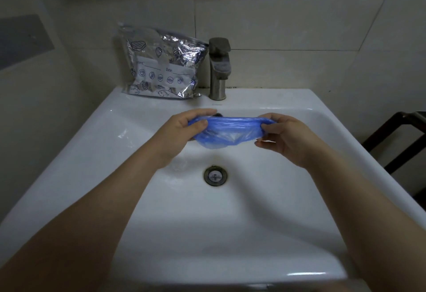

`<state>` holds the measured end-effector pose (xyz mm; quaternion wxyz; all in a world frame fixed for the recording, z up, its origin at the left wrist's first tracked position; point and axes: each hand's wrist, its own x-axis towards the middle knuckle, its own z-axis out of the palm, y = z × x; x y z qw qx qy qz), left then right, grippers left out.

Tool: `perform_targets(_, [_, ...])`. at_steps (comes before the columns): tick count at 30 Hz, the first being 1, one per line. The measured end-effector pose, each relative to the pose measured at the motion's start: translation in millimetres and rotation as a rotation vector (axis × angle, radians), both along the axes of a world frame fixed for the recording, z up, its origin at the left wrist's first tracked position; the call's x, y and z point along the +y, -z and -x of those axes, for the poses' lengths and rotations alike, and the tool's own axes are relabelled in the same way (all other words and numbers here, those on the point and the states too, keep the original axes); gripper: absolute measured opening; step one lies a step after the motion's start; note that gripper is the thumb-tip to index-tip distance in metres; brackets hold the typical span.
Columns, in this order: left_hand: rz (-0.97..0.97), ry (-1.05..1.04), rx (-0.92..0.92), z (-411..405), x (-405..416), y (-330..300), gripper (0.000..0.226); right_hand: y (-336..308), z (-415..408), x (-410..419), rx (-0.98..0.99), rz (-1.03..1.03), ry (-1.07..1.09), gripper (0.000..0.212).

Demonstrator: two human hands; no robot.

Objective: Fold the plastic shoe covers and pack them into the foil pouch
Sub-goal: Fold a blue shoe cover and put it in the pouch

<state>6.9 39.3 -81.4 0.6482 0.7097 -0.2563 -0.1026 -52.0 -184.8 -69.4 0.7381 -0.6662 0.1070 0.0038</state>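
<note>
Left hand: fingers curled round the left end of a blue plastic shoe cover, thumb on the near side, gripping the gathered edge. Right hand: thumb and fingers pinch the cover's right end, remaining fingers curled loosely below it. The cover is stretched between the two hands, its upper edge pulled into a nearly straight band, the thin translucent body sagging beneath in a crumpled pocket; whether anything lies inside that pocket cannot be told. The cover hangs in the air above the basin of a white sink, touching nothing but the hands. Straight below the cover, on the basin floor, a round metal drain; some wet patches show just left of the drain. Both bare forearms reach in over the sink's near rim. At the sink's back ledge, left of centre, a foil pouch stands upright and leans against the tiled wall; crinkled silver face printed with dark blue seafood drawings and a white label panel. Its contents cannot be seen. Just right of the pouch, on the same ledge, a grey metal faucet. Beyond the sink's right edge, part of a dark wooden frame.
</note>
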Motion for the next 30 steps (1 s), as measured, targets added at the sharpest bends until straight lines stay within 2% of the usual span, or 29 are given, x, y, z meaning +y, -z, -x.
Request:
perform_targets(5, [0.06,0.034,0.083,3.2,-4.2,0.8,0.047,1.3,0.1,10.3,-0.007,0.016,0.074,0.037])
perform_targets(8, [-0.009,-0.085,0.074,3.5,-10.2,5.2,0.055,6.0,-0.4,17.7,-0.025,0.21,0.121,0.041])
perform_targets(10, [-0.046,-0.172,0.07,3.5,-13.3,8.4,0.046,8.6,-1.7,21.4,-0.019,0.307,0.156,0.039])
perform_targets(13, [-0.065,-0.221,0.044,7.8,-16.3,10.2,0.019,11.4,-2.2,26.6,-0.024,0.239,0.175,0.023])
perform_targets(18, [0.01,-0.141,0.026,10.2,-19.0,6.9,0.037,8.4,0.8,22.7,-0.023,0.289,0.123,0.005])
perform_targets(20, [0.04,-0.134,0.046,9.8,-19.2,4.5,0.04,4.6,1.3,18.1,-0.049,0.27,0.101,0.012])
perform_targets(23, [-0.009,-0.165,0.018,4.5,-12.9,5.3,0.037,-1.4,2.6,12.3,-0.13,0.086,0.055,0.024])
perform_targets(24, [-0.1,-0.204,-0.038,1.6,-10.1,6.2,0.034,-1.9,2.9,10.2,-0.161,0.113,0.044,0.026])
perform_targets(27, [-0.353,-0.25,-0.191,-2.5,-3.0,7.9,0.023,-0.6,2.7,8.1,-0.222,0.419,0.045,0.023])
perform_targets(30, [-0.333,-0.198,-0.133,0.6,-2.2,4.8,0.015,-0.3,2.0,4.6,-0.22,0.504,0.069,0.015])
